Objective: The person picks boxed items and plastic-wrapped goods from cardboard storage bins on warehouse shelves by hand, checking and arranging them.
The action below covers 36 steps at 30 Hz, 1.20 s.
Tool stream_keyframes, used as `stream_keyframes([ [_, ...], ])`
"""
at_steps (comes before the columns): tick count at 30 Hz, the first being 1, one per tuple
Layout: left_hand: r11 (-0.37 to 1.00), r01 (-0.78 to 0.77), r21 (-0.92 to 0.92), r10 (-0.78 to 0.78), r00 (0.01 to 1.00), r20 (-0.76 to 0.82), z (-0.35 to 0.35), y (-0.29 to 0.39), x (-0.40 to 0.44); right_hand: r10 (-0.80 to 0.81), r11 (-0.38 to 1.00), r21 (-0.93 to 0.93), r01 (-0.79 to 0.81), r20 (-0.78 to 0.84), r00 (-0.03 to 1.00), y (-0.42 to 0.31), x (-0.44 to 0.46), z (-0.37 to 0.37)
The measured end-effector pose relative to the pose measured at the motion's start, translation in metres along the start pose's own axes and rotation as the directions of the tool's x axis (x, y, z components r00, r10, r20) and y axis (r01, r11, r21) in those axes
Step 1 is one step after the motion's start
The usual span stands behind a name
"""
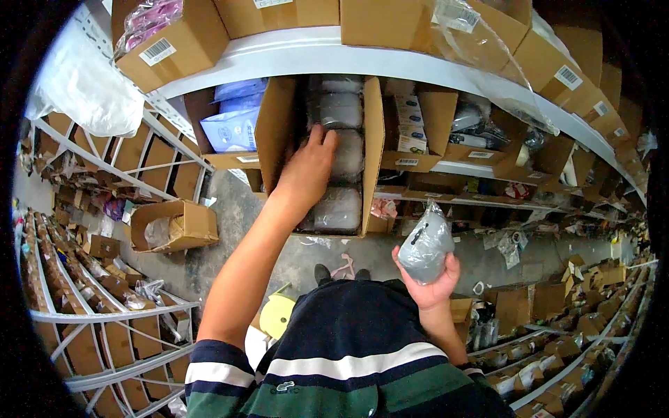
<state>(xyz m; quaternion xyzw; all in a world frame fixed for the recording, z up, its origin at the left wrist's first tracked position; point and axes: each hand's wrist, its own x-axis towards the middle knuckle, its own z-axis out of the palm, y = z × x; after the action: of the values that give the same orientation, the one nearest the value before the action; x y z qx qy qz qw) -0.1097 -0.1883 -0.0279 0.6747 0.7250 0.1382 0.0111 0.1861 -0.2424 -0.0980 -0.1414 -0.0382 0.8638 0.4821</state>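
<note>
My right hand (431,277) is closed around a grey rounded package (427,244) in clear plastic, with a small black mark on its face. It is held up in front of the shelf, to the right of my body. My left hand (306,171) reaches into a long open carton (373,157) pulled out from the shelf. Its fingers are stretched over a row of grey wrapped packages (338,209) and touch near the middle of the row. Whether the fingertips grip one of them is partly hidden.
Beside the carton stand a box of blue packets (233,129) and one with small white boxes (411,125). A white shelf edge (293,52) runs above. An open carton (174,226) sits on the floor at left; a yellow round stool (277,317) is near my legs.
</note>
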Motion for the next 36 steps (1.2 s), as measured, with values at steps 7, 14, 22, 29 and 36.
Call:
stream_keyframes([
  [7, 0.972, -0.188, -0.14, 0.15, 0.957, -0.247, -0.067, 0.035, -0.045, -0.01, 0.975, -0.222, 0.016, 0.028, 1.0, -0.005, -0.002, -0.005],
  [14, 0.837, -0.458, -0.301, 0.493, 0.868, 0.05, -0.086, 0.075, -0.101, -0.02, 0.888, -0.457, 0.049, 0.068, 0.997, 0.012, -0.007, 0.04],
  [22, 0.748, -0.157, -0.645, -0.07, 0.948, -0.312, -0.039, 0.059, -0.152, -0.275, 0.831, -0.477, 0.286, 0.093, 0.957, 0.043, -0.011, 0.062],
  [29, -0.136, 0.032, -0.99, -0.053, 0.998, 0.04, -0.021, 0.081, -0.162, -0.043, -0.241, -0.462, 0.853, 0.884, 0.466, 0.058, -0.003, 0.063],
  [36, 0.889, -0.191, -0.417, 0.098, 0.967, -0.235, -0.092, 0.033, -0.105, -0.119, -0.22, -0.54, 0.812, 0.841, 0.527, 0.04, 0.0, 0.053],
])
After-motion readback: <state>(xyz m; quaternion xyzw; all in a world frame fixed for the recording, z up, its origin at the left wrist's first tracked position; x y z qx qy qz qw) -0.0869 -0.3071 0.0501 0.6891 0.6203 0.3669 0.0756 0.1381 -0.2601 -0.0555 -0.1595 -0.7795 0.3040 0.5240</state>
